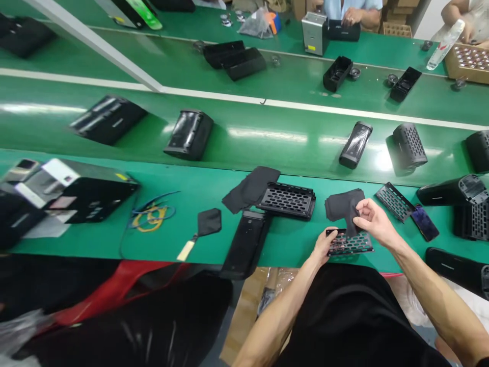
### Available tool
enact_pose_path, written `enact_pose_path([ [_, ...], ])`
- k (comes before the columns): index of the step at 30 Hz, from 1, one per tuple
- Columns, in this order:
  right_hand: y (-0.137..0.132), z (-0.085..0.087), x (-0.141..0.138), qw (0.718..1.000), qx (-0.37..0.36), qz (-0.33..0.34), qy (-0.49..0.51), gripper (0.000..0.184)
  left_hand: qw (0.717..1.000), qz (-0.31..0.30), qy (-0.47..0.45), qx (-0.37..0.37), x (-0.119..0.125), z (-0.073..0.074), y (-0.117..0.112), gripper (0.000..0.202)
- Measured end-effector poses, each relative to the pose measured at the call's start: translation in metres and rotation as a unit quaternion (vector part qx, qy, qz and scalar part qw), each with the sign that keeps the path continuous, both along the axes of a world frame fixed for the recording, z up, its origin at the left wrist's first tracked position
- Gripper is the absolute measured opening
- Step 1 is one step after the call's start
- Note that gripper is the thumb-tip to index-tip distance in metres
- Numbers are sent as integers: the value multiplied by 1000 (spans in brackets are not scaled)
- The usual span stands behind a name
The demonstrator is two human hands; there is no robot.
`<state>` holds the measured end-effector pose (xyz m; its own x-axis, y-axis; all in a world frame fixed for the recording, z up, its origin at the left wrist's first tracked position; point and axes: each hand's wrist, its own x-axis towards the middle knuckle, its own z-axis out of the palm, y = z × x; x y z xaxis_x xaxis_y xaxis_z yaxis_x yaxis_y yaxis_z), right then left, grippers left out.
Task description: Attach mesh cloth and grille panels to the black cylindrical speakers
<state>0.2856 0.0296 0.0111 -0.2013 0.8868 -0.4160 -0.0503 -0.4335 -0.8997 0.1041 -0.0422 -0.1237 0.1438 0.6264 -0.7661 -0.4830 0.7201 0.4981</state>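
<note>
My left hand (324, 243) is closed on the left end of a black slotted grille (349, 245) at the front edge of the green bench. Between the fingertips of my right hand (372, 220) hangs a thin black fabric sheet (352, 216), its lower end over the grille's top edge. Just behind lies a stack of similar black sheets (336, 205). To the right, another slotted grille (395, 202) rests on the bench. Left of my hands, more grilles (288, 200) are piled beside a fan of black sheets (252, 187).
A phone (425, 223) and black speaker housings (451, 191) stand at right. Another housing (246, 242) overhangs the front edge. Several housings (190, 134) sit on the green belt beyond. Cables (153, 215) and a black box (91, 191) are at left. Across the belt, a co-worker's hand (350, 17) touches a housing.
</note>
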Motion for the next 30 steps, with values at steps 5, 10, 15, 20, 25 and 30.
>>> enact_pose_path([
  [5, -32, 8, 9, 997, -73, -8, 6, 61, 998, 46, 3, 41, 10, 14, 12, 46],
  [10, -49, -18, 33, 947, 17, 2, -322, 45, 995, 66, 21, 77, 7, 35, 16, 34],
  [15, -64, -17, 43, 899, 49, 36, -435, 50, 992, 59, 46, 106, -1, 56, 14, 29],
  [20, -67, -14, 62, 936, 2, -54, -347, 67, 990, 7, 62, 128, -9, 81, 12, 29],
  [25, -71, -23, 66, 984, -152, -52, -76, 59, 990, -66, 31, 119, -18, 102, 9, 51],
  [30, -82, -20, 56, 983, -158, -85, 26, 61, 983, -92, 60, 146, -31, 118, 10, 49],
])
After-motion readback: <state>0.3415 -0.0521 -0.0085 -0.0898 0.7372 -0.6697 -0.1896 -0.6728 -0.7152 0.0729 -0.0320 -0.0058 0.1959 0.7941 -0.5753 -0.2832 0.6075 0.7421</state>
